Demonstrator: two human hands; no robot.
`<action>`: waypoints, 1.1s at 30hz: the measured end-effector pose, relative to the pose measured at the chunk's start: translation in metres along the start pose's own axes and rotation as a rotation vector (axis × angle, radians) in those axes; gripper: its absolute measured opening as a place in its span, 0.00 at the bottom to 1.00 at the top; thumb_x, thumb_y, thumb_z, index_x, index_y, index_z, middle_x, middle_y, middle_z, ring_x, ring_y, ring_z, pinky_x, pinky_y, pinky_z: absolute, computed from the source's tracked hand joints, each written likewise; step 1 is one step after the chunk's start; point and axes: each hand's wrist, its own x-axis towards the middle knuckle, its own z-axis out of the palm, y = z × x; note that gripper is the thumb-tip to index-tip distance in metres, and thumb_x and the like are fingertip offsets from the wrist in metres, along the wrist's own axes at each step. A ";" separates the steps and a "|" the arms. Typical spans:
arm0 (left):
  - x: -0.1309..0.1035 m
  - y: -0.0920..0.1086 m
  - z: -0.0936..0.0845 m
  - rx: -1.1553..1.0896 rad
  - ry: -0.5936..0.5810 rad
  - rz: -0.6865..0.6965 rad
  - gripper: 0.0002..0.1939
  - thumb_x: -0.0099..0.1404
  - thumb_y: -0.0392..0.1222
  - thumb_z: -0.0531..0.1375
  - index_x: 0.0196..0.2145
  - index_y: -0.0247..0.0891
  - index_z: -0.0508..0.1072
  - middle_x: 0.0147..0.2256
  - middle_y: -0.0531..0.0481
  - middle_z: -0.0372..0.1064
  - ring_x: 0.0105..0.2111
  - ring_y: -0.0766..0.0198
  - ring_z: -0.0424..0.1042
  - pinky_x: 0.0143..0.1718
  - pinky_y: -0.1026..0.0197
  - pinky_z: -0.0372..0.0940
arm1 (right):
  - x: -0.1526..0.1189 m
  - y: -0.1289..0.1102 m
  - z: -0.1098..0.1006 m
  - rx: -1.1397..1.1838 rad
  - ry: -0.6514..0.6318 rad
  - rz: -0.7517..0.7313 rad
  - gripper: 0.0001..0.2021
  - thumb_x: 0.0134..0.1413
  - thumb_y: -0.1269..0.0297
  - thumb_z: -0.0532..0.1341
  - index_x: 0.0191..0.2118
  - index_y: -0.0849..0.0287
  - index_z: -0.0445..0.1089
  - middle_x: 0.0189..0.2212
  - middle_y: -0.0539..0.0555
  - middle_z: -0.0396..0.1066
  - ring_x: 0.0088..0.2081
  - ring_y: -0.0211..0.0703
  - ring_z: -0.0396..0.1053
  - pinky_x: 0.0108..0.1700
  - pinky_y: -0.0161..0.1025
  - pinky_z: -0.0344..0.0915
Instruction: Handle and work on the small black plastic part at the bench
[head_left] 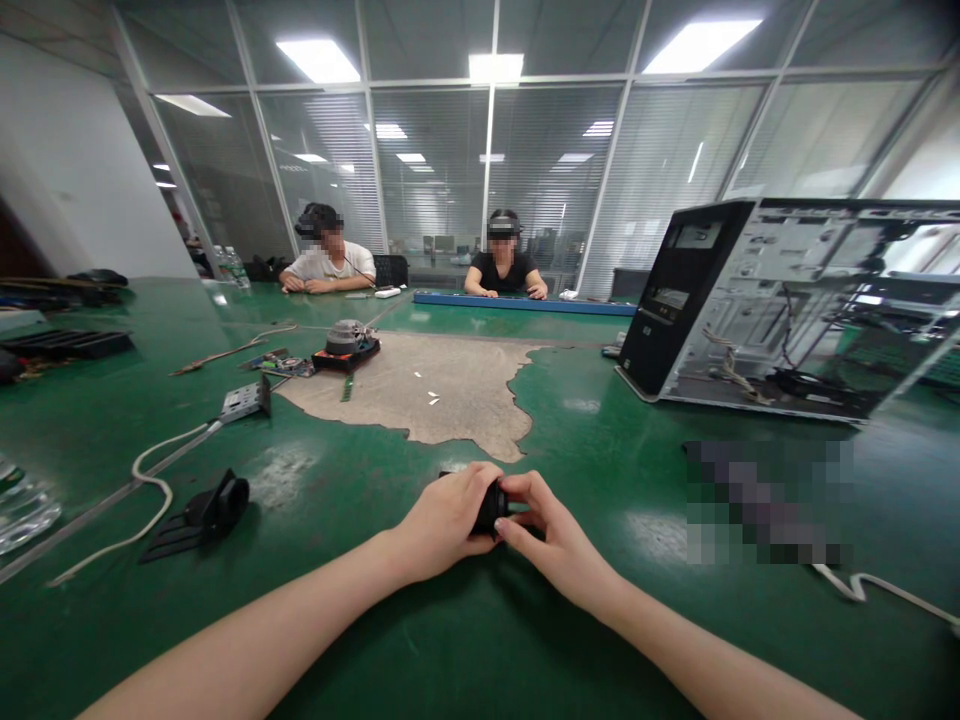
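Note:
Near the middle of the table, my left hand (448, 518) is wrapped round a small black part (490, 506). The fingers cover most of it, so its kind cannot be made out. My right hand (553, 545) pinches the right end of the same part between thumb and fingertips. Both hands are close together, low over the green table mat (600, 460). To the left lies another black piece (214, 508), with a flat slotted bracket and a round raised end, apart from both hands.
An opened computer case (765, 310) stands at right; a blurred dark strip (765, 505) with a white cable lies before it. Left are a metal bracket (244, 400), a cooler (349, 343), circuit boards (281, 363) and a bottle (26, 505). Two people sit across the table.

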 end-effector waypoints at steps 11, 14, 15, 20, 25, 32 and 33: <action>0.001 0.001 0.001 -0.007 0.006 -0.008 0.29 0.53 0.37 0.59 0.50 0.41 0.49 0.45 0.45 0.59 0.42 0.56 0.64 0.41 0.54 0.61 | 0.001 0.002 0.000 0.004 0.009 0.089 0.12 0.52 0.67 0.56 0.43 0.56 0.56 0.41 0.54 0.61 0.41 0.42 0.65 0.41 0.42 0.67; 0.000 0.001 0.001 -0.004 0.003 -0.003 0.30 0.52 0.36 0.59 0.49 0.41 0.50 0.46 0.46 0.58 0.42 0.56 0.64 0.42 0.54 0.61 | -0.001 -0.001 0.000 -0.027 -0.010 0.062 0.12 0.52 0.67 0.56 0.44 0.55 0.57 0.40 0.53 0.61 0.42 0.41 0.64 0.42 0.42 0.67; 0.000 0.001 0.000 -0.003 0.001 -0.003 0.30 0.52 0.35 0.59 0.49 0.41 0.50 0.46 0.46 0.58 0.42 0.56 0.64 0.42 0.54 0.61 | -0.002 -0.002 0.000 -0.040 -0.007 0.034 0.12 0.52 0.68 0.56 0.43 0.55 0.57 0.41 0.53 0.61 0.42 0.41 0.64 0.43 0.41 0.66; 0.000 0.003 -0.001 -0.007 -0.004 -0.008 0.31 0.51 0.34 0.59 0.50 0.40 0.49 0.46 0.45 0.58 0.44 0.56 0.63 0.43 0.55 0.60 | -0.003 -0.003 0.000 -0.122 0.039 -0.100 0.07 0.52 0.70 0.55 0.38 0.55 0.61 0.43 0.54 0.57 0.47 0.42 0.59 0.44 0.39 0.65; 0.001 0.002 0.001 0.012 -0.005 -0.019 0.29 0.51 0.35 0.60 0.49 0.40 0.51 0.45 0.46 0.59 0.41 0.56 0.64 0.41 0.55 0.61 | -0.001 0.003 0.000 -0.055 0.043 0.012 0.10 0.52 0.68 0.56 0.41 0.55 0.58 0.41 0.53 0.60 0.43 0.42 0.63 0.41 0.41 0.67; 0.001 0.000 0.002 0.012 0.004 -0.005 0.30 0.52 0.36 0.59 0.50 0.41 0.50 0.45 0.46 0.59 0.42 0.55 0.64 0.41 0.54 0.61 | -0.001 0.000 -0.001 -0.036 -0.009 0.029 0.12 0.52 0.68 0.56 0.44 0.56 0.57 0.42 0.54 0.62 0.44 0.42 0.64 0.42 0.41 0.66; 0.001 0.000 0.002 0.012 0.004 -0.001 0.30 0.52 0.36 0.59 0.50 0.41 0.50 0.45 0.45 0.59 0.42 0.55 0.64 0.41 0.54 0.61 | -0.001 -0.001 -0.001 -0.027 -0.014 0.030 0.12 0.52 0.68 0.56 0.43 0.55 0.57 0.42 0.53 0.62 0.44 0.42 0.64 0.42 0.41 0.66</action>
